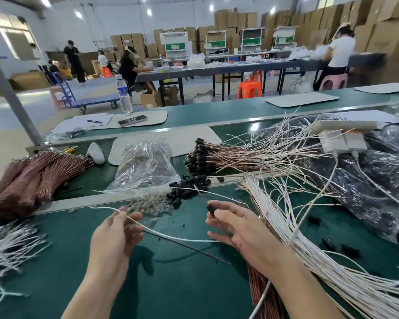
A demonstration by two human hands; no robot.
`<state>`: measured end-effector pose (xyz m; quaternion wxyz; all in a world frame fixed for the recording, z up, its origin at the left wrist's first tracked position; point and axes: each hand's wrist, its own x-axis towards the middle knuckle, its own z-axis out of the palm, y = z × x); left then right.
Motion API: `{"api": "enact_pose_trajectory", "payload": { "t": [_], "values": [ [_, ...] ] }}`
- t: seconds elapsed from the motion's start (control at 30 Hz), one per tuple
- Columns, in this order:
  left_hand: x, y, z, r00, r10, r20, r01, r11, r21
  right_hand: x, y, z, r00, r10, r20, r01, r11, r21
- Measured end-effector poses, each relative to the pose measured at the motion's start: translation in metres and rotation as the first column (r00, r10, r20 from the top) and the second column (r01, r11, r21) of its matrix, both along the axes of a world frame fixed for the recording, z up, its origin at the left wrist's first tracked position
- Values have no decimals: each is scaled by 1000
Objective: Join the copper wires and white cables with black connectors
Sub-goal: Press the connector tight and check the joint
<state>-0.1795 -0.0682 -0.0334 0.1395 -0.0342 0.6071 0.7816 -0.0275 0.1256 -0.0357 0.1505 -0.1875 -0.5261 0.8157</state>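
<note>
factory assembly hall, stacked cartons (237, 21), long workbenches (217, 71), seated workers (128, 65)

The left hand (116, 236), palm turned inward, pinches a thin white cable (182, 239); the right hand (237, 229), lower fingers loosely extended, pinches a small black connector (211, 208).

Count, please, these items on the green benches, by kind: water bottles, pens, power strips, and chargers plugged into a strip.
Water bottle: 1
Pen: 1
Power strip: 1
Chargers: 2
Total: 5
</note>
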Motion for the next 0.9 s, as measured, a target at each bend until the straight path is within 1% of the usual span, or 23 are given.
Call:
{"api": "enact_pose_trajectory", "payload": {
  "t": [0.03, 0.07, 0.1, 0.13, 0.17, 0.2, 0.23, 0.27, 0.3, 0.33, 0.37, 0.4, 0.43, 0.47, 0.53, 0.6, 0.67, 0.7, 0.77, 0.9],
  "values": [
    [2, -2, -2, 998, 4, -68, -15, 986, -165, -1, -1, 0, 1000, 4, 7, -4, 1000, -5],
    [5, -3, -5, 989, -4, -146, -50, 931, -362, -2, -2, -1, 1000, 0, 12, 0, 1000, -10],
    [10, -4, -9, 971, -31, -237, -112, 816, -568, -2, -2, -2, 1000, -8, 14, 8, 1000, -14],
    [14, -4, -13, 942, -78, -327, -197, 659, -726, -2, -1, -3, 1000, -13, 14, 14, 1000, -19],
    [21, -3, -14, 898, -129, -420, -291, 541, -789, -2, 0, -3, 1000, -15, 13, 15, 1000, -25],
    [29, 0, -13, 836, -205, -508, -355, 504, -788, -2, 1, -4, 1000, -14, 12, 15, 999, -28],
    [36, 4, -12, 749, -306, -588, -381, 528, -759, -3, 2, -5, 1000, -15, 11, 15, 999, -30],
    [42, 9, -14, 640, -438, -631, -366, 549, -752, -4, 2, -7, 1000, -14, 10, 15, 999, -31],
    [46, 15, -16, 531, -574, -623, -332, 536, -776, -5, 3, -8, 1000, -14, 7, 15, 999, -34],
    [50, 20, -19, 439, -689, -576, -291, 498, -817, -6, 3, -9, 1000, -18, 3, 18, 999, -43],
    [53, 24, -22, 378, -762, -526, -243, 466, -851, -7, 3, -11, 1000, -25, -1, 25, 998, -51],
    [55, 27, -23, 342, -802, -489, -199, 447, -872, -8, 3, -11, 999, -35, -3, 35, 998, -51],
    [57, 28, -22, 323, -816, -479, -166, 450, -878, -8, 3, -11, 999, -45, -2, 45, 998, -43],
    [57, 29, -23, 304, -806, -508, -165, 481, -861, -8, 3, -11, 999, -55, -2, 55, 998, -32],
    [55, 32, -22, 276, -783, -558, -198, 522, -830, -7, 4, -9, 997, -78, -5, 78, 997, -23],
    [53, 34, -22, 296, -789, -539, -216, 495, -842, -6, 5, -7, 995, -100, -12, 100, 993, -57],
    [48, 31, -27, 305, -797, -522, -192, 485, -853, -5, 7, -5, 992, -119, -31, 115, 987, -108],
    [47, 29, -28, 293, -797, -529, -173, 500, -849, -4, 8, -4, 991, -127, -37, 121, 984, -129],
    [45, 26, -28, 272, -810, -520, -146, 499, -854, -3, 9, -3, 990, -138, -39, 130, 979, -157],
    [42, 28, -28, 278, -808, -519, -140, 500, -855, -1, 8, 0, 989, -136, -59, 125, 980, -156]
  ]
}}
